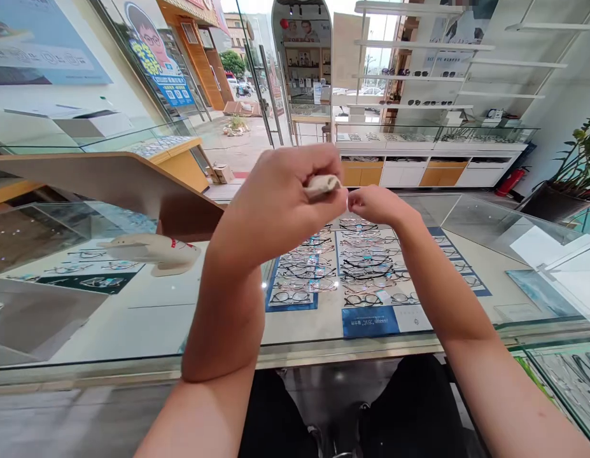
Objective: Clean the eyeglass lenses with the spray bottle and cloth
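My left hand point(292, 194) is raised above the glass counter, its fingers closed around an off-white, rolled cloth-like bundle point(322, 186) whose end shows between thumb and fingers. Just right of it, close to the left thumb, is my right hand point(371, 205). Its fingers are curled closed, and I cannot make out what they hold, if anything. Below both hands, rows of eyeglasses point(368, 270) lie on display mats inside the glass showcase point(295, 331). A soft-looking beige item with a red mark point(151, 251) rests on the glass to the left.
A brown wooden panel point(108, 178) juts in from the left above the counter. Another case of glasses point(569, 381) stands at the lower right. Across the room are a mirror point(303, 70), shelves point(428, 46), a potted plant point(578, 165) and a red fire extinguisher point(511, 182).
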`<state>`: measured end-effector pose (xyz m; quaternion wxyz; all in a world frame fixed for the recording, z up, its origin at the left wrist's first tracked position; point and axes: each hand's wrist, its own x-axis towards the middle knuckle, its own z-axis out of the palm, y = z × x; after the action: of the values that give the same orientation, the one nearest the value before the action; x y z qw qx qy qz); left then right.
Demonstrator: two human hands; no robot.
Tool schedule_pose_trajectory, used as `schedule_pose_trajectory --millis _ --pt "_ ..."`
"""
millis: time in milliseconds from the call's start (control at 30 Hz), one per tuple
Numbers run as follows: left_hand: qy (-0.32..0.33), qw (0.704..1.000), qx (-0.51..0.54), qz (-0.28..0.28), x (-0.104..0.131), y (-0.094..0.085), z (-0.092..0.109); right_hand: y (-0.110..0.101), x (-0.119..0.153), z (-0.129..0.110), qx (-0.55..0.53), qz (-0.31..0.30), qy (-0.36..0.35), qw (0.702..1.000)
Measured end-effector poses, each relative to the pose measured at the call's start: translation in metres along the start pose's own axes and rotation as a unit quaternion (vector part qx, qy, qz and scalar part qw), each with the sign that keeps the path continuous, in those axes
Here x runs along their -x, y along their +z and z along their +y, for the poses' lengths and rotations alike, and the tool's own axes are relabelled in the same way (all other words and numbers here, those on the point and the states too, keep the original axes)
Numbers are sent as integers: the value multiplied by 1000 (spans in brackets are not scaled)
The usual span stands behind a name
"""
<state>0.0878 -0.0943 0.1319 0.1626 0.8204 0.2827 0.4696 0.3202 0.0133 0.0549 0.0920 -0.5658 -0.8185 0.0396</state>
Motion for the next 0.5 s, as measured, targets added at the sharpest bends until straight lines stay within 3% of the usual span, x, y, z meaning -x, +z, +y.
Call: schedule_pose_trajectory --millis 100,167,333,400,500 --pt "-92 961 -129 -227 12 5 -2 -9 22 -17 -63 31 -17 997" --pt "-163 913 -209 -309 22 12 -14 -7 34 -21 -89 42 -25 995" --pt "-238 800 -342 -432 60 32 -57 18 56 -1 -257 99 -48 960" --pt "-238 783 -344 -460 75 37 -69 33 62 12 -330 136 -55 932" --pt "-229 777 -366 -457 86 44 -77 52 64 30 -394 122 -30 910"
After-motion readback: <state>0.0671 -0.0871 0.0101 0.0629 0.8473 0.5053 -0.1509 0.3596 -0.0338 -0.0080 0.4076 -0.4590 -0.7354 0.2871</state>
